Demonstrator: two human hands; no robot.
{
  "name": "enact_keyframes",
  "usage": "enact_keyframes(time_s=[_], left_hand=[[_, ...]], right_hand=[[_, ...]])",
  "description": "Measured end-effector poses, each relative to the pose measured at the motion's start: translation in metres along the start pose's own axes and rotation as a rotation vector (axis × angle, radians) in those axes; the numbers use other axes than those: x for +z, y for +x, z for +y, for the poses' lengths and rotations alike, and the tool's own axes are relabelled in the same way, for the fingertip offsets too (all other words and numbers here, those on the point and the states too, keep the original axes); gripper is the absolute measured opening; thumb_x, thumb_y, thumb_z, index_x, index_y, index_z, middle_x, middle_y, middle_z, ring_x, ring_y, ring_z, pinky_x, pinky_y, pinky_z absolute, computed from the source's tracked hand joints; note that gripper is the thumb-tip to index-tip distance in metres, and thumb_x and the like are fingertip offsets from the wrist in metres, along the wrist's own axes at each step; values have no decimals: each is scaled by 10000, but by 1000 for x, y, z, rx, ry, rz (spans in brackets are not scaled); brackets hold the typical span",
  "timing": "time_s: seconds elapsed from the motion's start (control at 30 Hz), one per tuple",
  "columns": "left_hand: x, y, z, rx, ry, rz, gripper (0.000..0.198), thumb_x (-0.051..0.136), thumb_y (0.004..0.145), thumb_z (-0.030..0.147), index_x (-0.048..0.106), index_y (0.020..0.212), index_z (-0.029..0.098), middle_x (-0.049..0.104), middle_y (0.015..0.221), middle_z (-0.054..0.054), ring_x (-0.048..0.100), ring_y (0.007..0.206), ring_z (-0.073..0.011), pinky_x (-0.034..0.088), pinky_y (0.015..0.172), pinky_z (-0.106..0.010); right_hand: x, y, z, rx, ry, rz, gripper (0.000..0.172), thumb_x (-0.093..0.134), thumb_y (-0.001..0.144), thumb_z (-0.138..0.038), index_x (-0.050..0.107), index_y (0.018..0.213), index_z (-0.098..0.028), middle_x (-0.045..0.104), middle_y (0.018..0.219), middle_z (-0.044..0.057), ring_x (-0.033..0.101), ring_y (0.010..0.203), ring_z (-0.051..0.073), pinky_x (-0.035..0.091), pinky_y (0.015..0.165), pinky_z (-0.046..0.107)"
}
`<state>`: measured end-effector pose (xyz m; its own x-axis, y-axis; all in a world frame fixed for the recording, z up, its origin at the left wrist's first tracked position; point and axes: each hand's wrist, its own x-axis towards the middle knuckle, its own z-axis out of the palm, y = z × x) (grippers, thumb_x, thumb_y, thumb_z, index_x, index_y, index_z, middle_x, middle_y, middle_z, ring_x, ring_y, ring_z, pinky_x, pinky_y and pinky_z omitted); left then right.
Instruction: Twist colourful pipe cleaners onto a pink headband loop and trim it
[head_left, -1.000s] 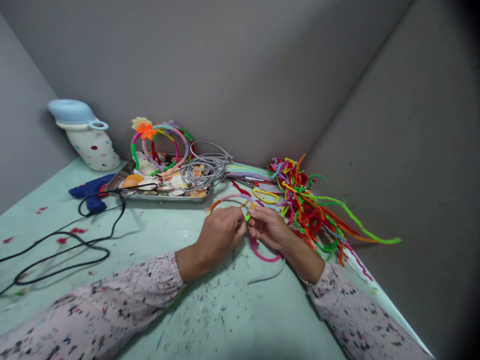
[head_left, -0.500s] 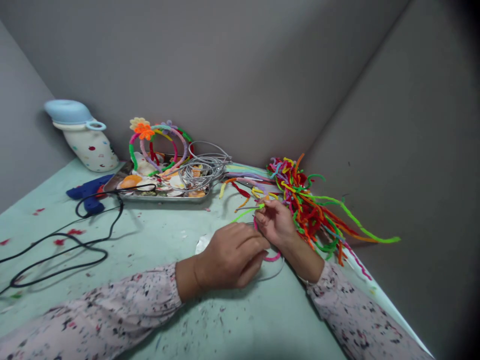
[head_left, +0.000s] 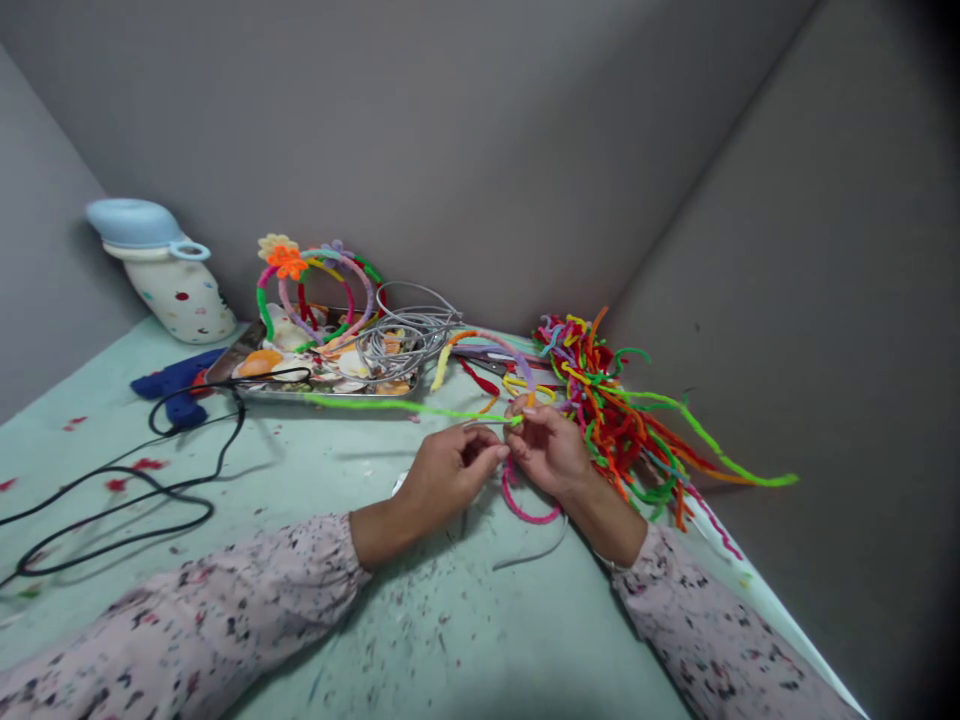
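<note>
— Two hands meet at the middle of the frame; what has each got?
— The right hand point(head_left: 551, 452) pinches one end of a headband point(head_left: 484, 337) (partly wrapped, arching up and to the left from the fingers). The near end of a lime-green pipe cleaner point(head_left: 390, 406) meets that same pinch. The left hand point(head_left: 450, 470) has its grip drawn narrow just beneath the green stem; what sits between those fingertips I cannot make out.
— And the stem itself?
— It runs out level toward the left, above the worktop point(head_left: 315, 560), and its far tip ends in front of the tray point(head_left: 337, 393).
— How would it handle?
— Light and fuzzy, I judge, with a thin wire core, so it bends at a touch and keeps the bend. Hold it close to the headband for control; held far out it would likely droop. The headband looks springy, and smooth enough to slip where it is bare.
— Anything close by?
— A pink loop point(head_left: 529, 518) lies under the right hand, and a heap of coloured pipe cleaners point(head_left: 622, 415) sits just right of it. A blue glue gun point(head_left: 174, 384) lies at centre left.
</note>
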<state>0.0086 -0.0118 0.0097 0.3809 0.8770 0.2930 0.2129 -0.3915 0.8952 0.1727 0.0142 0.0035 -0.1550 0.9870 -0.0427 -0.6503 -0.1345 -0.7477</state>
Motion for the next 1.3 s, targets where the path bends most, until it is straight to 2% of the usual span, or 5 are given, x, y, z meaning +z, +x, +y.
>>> enact_keyframes(time_s=[0.17, 0.4, 0.77, 1.07, 1.3], left_hand=[[-1, 6, -6, -144, -235, 57, 215, 647, 795, 331, 679, 881, 137, 688, 806, -54, 598, 724, -155, 460, 662, -261], [-2, 9, -2, -248, -358, 119, 220, 646, 779, 360, 653, 787, 140, 597, 641, -6, 498, 572, -109, 381, 538, -232], [-4, 13, -6, -295, -451, 129, 183, 583, 772, 292, 579, 654, 152, 510, 584, 4, 412, 515, -93, 320, 480, -229], [-4, 13, -7, -322, -507, 143, 106, 577, 733, 212, 587, 643, 156, 540, 588, 11, 414, 496, -79, 309, 484, -234], [-5, 14, -2, -359, -506, 157, 111, 605, 718, 241, 610, 646, 157, 576, 592, 1, 449, 498, -89, 338, 494, -243]], right_hand=[[-3, -1, 6, 37, -113, -105, 66, 642, 693, -187, 610, 750, -174, 587, 567, -30, 552, 464, 93, 447, 419, 178], [-3, -1, 7, 38, -183, -129, 66, 646, 729, -199, 600, 767, -171, 622, 587, -17, 585, 461, 96, 428, 407, 165], [-2, -1, 9, 55, -214, -102, 95, 675, 733, -206, 608, 784, -162, 654, 626, 1, 613, 480, 100, 444, 392, 151], [-4, 0, 11, 67, -210, -99, 91, 689, 738, -217, 630, 768, -154, 669, 634, 7, 634, 497, 105, 460, 399, 148], [-6, 1, 11, 77, -190, -98, 106, 694, 730, -213, 628, 772, -143, 672, 627, 18, 632, 485, 106, 469, 394, 147]])
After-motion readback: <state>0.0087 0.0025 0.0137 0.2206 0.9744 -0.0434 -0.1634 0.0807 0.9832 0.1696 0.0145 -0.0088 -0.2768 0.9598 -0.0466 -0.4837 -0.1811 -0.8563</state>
